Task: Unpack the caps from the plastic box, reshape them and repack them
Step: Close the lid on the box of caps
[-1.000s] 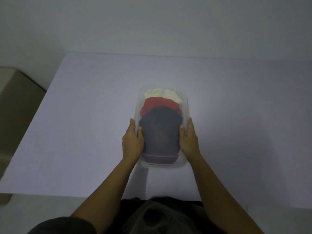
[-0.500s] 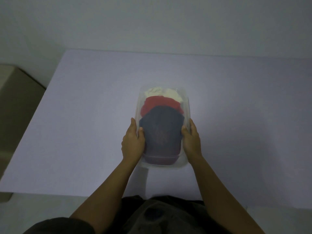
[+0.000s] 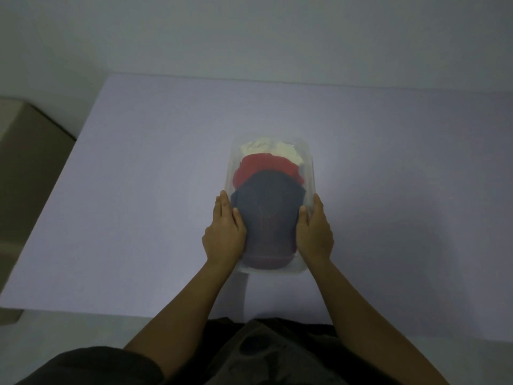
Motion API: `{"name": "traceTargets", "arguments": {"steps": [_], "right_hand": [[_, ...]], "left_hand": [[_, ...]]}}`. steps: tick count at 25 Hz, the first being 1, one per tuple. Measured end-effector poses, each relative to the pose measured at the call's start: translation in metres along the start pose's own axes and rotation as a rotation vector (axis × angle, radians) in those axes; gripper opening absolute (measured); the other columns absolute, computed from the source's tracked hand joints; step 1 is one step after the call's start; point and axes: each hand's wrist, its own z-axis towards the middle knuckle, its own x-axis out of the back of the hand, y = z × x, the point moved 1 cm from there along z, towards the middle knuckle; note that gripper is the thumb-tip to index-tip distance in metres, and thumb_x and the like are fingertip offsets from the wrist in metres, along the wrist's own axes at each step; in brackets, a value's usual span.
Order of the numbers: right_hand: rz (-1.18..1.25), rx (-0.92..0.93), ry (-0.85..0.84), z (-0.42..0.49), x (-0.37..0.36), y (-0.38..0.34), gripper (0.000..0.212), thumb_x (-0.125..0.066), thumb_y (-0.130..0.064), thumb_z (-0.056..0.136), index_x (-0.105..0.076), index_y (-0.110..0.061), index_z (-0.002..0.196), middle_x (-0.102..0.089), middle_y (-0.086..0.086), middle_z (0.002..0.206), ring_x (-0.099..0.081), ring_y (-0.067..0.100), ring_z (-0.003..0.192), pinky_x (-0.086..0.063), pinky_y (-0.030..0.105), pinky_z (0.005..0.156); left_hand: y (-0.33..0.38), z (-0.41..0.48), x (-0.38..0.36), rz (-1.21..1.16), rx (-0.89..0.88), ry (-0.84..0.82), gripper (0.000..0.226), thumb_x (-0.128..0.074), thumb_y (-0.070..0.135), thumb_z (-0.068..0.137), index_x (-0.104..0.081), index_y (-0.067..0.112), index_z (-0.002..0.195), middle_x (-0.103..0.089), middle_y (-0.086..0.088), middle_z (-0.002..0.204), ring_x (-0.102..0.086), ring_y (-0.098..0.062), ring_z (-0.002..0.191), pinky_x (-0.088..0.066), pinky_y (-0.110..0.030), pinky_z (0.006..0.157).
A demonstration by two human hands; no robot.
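A clear plastic box (image 3: 310, 162) stands on the table in front of me, long side pointing away. Three caps lie stacked inside it: a cream cap (image 3: 266, 147) at the far end, a red cap (image 3: 261, 166) in the middle, and a dark blue cap (image 3: 268, 215) on top nearest me. My left hand (image 3: 223, 234) holds the box's left wall, fingers along the outside and thumb over the rim. On the right wall my right hand (image 3: 315, 234) holds it the same way. The lower parts of the caps are hidden.
The pale table (image 3: 138, 190) spreads wide on both sides of the box. A brown block-shaped thing (image 3: 27, 162) stands off the table's left edge. A plain wall runs behind the table. The table's front edge lies close to my body.
Both hands stay on the box's sides and the box keeps its place. Only the view has shifted a little.
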Motion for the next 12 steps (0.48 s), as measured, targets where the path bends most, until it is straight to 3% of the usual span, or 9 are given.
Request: {"name": "traceTargets", "arguments": {"steps": [2, 5, 9, 12], "right_hand": [[0.030, -0.001, 0.025, 0.000, 0.001, 0.002, 0.051, -0.034, -0.039, 0.100, -0.022, -0.027, 0.148, -0.044, 0.006, 0.146, -0.046, 0.032, 0.129, -0.038, 0.044, 0.103], [0.241, -0.069, 0.003, 0.001, 0.002, 0.005, 0.058, -0.042, -0.040, 0.097, -0.020, -0.026, 0.149, -0.045, 0.007, 0.144, -0.048, 0.031, 0.126, -0.039, 0.043, 0.102], [0.512, -0.119, -0.224, 0.006, 0.012, 0.005, 0.048, -0.049, -0.035, 0.096, -0.042, -0.012, 0.137, -0.055, 0.008, 0.130, -0.053, 0.030, 0.120, -0.047, 0.037, 0.092], [0.578, -0.156, -0.274, 0.028, 0.041, -0.005, 0.062, -0.051, -0.045, 0.092, -0.029, -0.019, 0.145, -0.044, 0.007, 0.141, -0.048, 0.024, 0.122, -0.043, 0.039, 0.094]], "left_hand": [[-0.003, 0.000, -0.001, -0.022, 0.023, -0.022, 0.055, -0.024, 0.043, 0.099, -0.011, 0.025, 0.150, -0.033, -0.010, 0.152, -0.053, -0.034, 0.121, -0.046, -0.047, 0.095], [-0.011, 0.002, -0.001, -0.147, 0.094, -0.053, 0.064, -0.026, 0.060, 0.092, -0.010, 0.035, 0.148, -0.062, -0.016, 0.121, -0.063, -0.034, 0.101, -0.051, -0.045, 0.088], [-0.015, 0.006, 0.009, -0.222, 0.110, -0.058, 0.068, -0.038, 0.062, 0.089, -0.037, 0.018, 0.141, -0.062, -0.013, 0.124, -0.060, -0.036, 0.108, -0.046, -0.043, 0.093], [-0.019, 0.017, 0.025, -0.247, 0.037, -0.123, 0.069, -0.039, 0.066, 0.081, -0.048, 0.021, 0.134, -0.064, -0.009, 0.123, -0.061, -0.035, 0.106, -0.049, -0.044, 0.094]]}}
